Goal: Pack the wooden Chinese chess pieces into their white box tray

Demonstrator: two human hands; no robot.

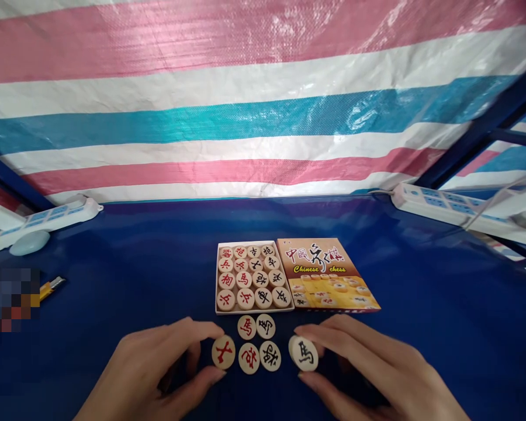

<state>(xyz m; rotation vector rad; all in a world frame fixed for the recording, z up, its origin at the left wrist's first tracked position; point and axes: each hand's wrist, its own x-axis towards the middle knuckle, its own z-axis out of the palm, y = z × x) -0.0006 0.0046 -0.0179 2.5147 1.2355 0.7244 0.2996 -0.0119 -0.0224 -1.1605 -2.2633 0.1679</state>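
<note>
My left hand (170,362) pinches a round Chinese chess piece with a red character (223,352) between thumb and fingertip. Between finger and thumb of my right hand (359,362) is a piece with a black character (305,354); a second disc edge shows behind it. Two red-marked pieces (249,358) and two black-marked pieces (270,356) lie face up on the blue table between my hands. Just beyond them, an open white box (218,275) holds rows of pieces, red on the left and black on the right.
The printed Chinese chess lid (328,272) touches the box's right side. Power strips stand at the back left (48,221) and back right (442,204). A pale computer mouse (29,242) and a yellow cutter (52,286) lie at left. A striped sheet (245,117) hangs behind the table.
</note>
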